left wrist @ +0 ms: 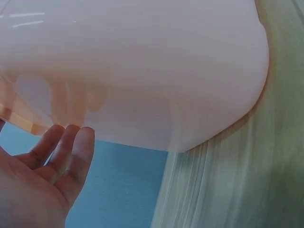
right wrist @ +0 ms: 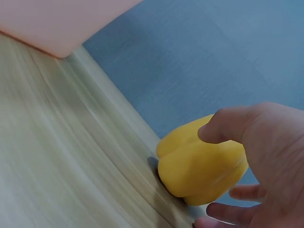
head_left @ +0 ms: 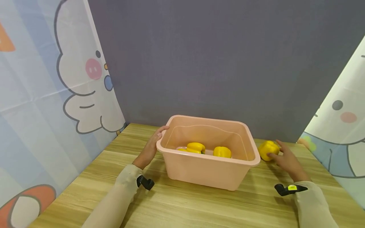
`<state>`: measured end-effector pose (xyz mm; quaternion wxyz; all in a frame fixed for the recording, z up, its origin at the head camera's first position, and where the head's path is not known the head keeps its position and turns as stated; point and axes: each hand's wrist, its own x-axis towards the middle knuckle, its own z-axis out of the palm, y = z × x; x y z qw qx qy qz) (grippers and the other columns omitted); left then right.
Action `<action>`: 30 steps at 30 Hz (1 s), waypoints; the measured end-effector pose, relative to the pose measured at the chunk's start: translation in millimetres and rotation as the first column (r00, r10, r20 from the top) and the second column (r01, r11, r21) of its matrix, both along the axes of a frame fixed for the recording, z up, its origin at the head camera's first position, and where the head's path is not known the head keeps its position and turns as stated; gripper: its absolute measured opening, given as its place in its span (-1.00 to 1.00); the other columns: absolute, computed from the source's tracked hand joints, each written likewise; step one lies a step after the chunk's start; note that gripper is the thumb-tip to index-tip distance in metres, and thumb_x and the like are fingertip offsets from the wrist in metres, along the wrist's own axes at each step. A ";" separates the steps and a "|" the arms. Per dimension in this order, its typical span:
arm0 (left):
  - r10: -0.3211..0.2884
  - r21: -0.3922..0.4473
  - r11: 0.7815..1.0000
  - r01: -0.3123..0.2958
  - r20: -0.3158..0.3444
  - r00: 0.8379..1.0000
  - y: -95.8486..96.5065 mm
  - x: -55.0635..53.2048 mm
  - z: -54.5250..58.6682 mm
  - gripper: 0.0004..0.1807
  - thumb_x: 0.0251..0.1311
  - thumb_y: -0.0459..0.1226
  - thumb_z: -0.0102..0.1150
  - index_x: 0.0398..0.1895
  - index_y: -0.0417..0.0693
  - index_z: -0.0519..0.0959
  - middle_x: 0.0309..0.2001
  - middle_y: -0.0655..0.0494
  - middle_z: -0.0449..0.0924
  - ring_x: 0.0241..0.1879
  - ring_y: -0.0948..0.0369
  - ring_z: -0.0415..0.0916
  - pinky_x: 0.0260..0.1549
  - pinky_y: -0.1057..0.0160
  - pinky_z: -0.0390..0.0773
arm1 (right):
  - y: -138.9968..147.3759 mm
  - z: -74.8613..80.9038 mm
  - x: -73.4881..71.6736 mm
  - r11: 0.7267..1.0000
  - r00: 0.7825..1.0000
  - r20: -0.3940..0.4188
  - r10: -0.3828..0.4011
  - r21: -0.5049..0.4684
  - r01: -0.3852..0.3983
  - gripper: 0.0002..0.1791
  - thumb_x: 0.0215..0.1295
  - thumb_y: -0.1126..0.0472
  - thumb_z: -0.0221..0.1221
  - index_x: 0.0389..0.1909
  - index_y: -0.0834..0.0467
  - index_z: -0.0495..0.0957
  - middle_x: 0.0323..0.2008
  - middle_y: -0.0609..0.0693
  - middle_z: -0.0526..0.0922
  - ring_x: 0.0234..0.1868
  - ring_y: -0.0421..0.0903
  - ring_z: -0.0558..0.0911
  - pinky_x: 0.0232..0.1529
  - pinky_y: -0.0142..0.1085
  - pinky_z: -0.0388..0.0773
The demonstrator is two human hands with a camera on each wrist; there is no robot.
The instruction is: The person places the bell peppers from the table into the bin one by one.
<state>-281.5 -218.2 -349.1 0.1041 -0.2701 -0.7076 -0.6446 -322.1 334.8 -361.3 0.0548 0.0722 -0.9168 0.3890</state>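
A pink plastic bin (head_left: 199, 171) stands on the wooden table, with several yellow bell peppers inside, among them one pepper (head_left: 222, 152) at the right and another (head_left: 195, 147) at the left. My left hand (head_left: 150, 147) is at the bin's left end; its fairly straight fingers (left wrist: 80, 147) reach the outer wall near the rim. Right of the bin, a yellow bell pepper (right wrist: 199, 166) rests on the table. Around that pepper's right side is my right hand (head_left: 288, 161), thumb over its near face in the right wrist view, other fingers spread beside it.
A grey panel (head_left: 216, 63) rises behind the table (head_left: 182, 209). Cartoon-printed curtains stand along the left (head_left: 34, 101) and right (head_left: 349, 133) sides. Each sleeve carries a small black camera at the wrist.
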 end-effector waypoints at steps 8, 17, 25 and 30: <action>-0.029 0.005 1.000 0.029 0.003 1.000 -0.4 0.4 -0.7 -0.41 0.57 -0.01 -0.43 0.49 -0.12 0.17 0.45 -0.13 0.15 0.32 -0.15 0.23 0.11 0.16 0.43 | -1.0 -2.9 -2.5 0.995 0.999 -0.029 0.024 0.092 -0.021 -0.03 0.47 0.03 0.14 0.54 0.37 -0.26 0.38 0.66 -0.06 0.31 0.66 0.06 0.18 0.49 0.04; -0.031 0.010 0.999 0.032 -0.012 0.999 -2.7 -1.9 -1.4 -0.41 0.57 -0.01 -0.41 0.48 -0.13 0.18 0.46 -0.13 0.14 0.32 -0.12 0.22 0.08 0.23 0.44 | -6.1 -4.8 -2.0 0.994 0.999 -0.052 0.005 0.110 0.001 -0.08 0.47 0.06 0.14 0.51 0.44 -0.19 0.31 0.69 0.07 0.22 0.59 0.23 0.14 0.44 0.16; -0.013 -0.020 1.000 0.014 0.010 1.000 -2.3 0.7 0.2 -0.40 0.57 0.03 -0.43 0.50 -0.07 0.17 0.52 0.02 0.04 0.45 0.02 0.05 0.29 -0.08 0.19 | -8.1 -4.5 2.3 0.990 0.997 -0.065 -0.038 0.131 0.047 -0.12 0.45 -0.04 0.14 0.50 0.41 -0.03 0.22 0.65 0.22 0.12 0.54 0.36 0.02 0.34 0.35; -0.013 -0.015 1.000 0.013 0.003 1.000 -1.5 0.2 0.2 -0.40 0.58 0.02 -0.44 0.49 -0.10 0.17 0.52 0.00 0.05 0.45 0.03 0.04 0.31 -0.14 0.14 | -7.1 -3.1 3.0 0.990 0.998 -0.057 -0.042 0.130 0.049 -0.11 0.45 -0.05 0.15 0.49 0.41 -0.03 0.23 0.65 0.22 0.13 0.54 0.35 0.02 0.34 0.35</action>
